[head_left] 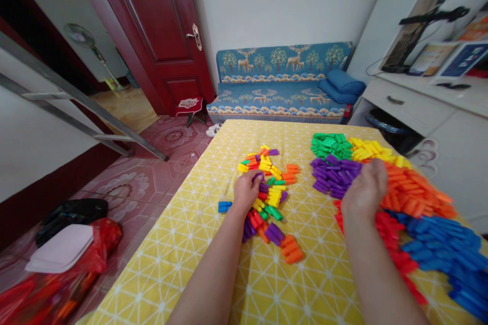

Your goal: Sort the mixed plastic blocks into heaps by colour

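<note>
Straddling a yellow-covered desk (163, 259), two hands on two different sets of pieces

Head view, the only one here: the left hand (247, 190) is right at the left side of the loose mixed pile (274, 195), fingers curled, thumb and fingertips nearly closed on what looks like a purple piece (259, 176). The pile spreads to the right of that hand and on both sides of it, so left is the nearer hand by a lot. Long axes point every which way, many running crosswise.

The right hand (364, 190) sits well apart, between the purple pile (330, 175) and the orange pile (415, 190). Fingers look half bent; honestly can't tell if it's got anything. It also covers part of the red pile (392, 233). The blue pile (442, 244) gets cut off at the frame edge, and the purple piece's axis is too blurry to call.
</note>
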Motion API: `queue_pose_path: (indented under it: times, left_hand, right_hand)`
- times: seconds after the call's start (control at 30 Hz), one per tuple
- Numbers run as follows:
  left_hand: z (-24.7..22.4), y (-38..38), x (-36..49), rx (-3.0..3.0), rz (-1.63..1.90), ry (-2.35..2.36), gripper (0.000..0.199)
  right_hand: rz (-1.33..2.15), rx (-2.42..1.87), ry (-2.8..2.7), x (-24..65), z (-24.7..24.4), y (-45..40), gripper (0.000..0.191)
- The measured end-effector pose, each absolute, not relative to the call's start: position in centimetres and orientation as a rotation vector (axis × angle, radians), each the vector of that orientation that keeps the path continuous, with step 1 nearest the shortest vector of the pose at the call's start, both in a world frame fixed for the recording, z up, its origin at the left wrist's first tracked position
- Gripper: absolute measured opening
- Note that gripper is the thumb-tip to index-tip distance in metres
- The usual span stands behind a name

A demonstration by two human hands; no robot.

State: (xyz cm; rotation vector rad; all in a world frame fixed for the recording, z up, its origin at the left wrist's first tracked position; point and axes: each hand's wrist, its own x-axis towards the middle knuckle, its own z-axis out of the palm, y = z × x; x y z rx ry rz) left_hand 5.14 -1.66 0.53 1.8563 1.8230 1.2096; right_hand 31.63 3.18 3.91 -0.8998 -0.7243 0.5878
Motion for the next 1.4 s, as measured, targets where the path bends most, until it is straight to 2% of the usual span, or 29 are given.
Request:
queue_pose_path:
  times: [0.1,0.2,0.27,0.43,0.67,1.03,1.23,1.3,1.4]
  left_hand:
    - [0.4,-1.6,5.2,1.81,1.285,1.76,0.025]
    - [0.5,-1.7,5.3,1.787,1.319,1.65,0.021]
    - [0.6,-1.8,5.3,1.81,1.309,1.6,0.018]
    - [0.8,-2.0,5.3,1.847,1.264,1.553,0.019]
    - [0.9,-2.1,5.4,1.837,1.209,1.592,0.025]
    - [0.3,-1.7,5.2,1.865,1.233,1.626,0.016]
    - [0.5,-1.7,5.2,1.871,1.212,1.647,0.016]
    - [0.5,-1.7,5.2,1.877,1.209,1.651,0.016]
    - [0.4,-1.7,5.3,1.881,1.209,1.646,0.017]
  right_hand:
    - [0.765,-0.889,-0.882,27.2,3.0,1.5,0.044]
    - [1.067,-0.942,-1.181,22.8,1.1,-0.3,0.058]
    - [1.147,-0.979,-1.38,21.0,-0.1,-1.2,0.063]
    - [1.071,-0.976,-1.601,20.3,-1.3,-1.7,0.046]
    - [1.111,-1.001,-1.498,20.6,-0.7,-1.9,0.028]
    - [1.041,-0.942,-0.853,23.0,0.4,0.0,0.036]
    - [1.078,-0.642,-0.466,25.7,2.3,1.5,0.025]
    - [1.13,-0.707,-0.519,25.4,1.8,1.4,0.03]
    - [1.057,-0.953,-0.838,24.2,0.1,1.2,0.046]
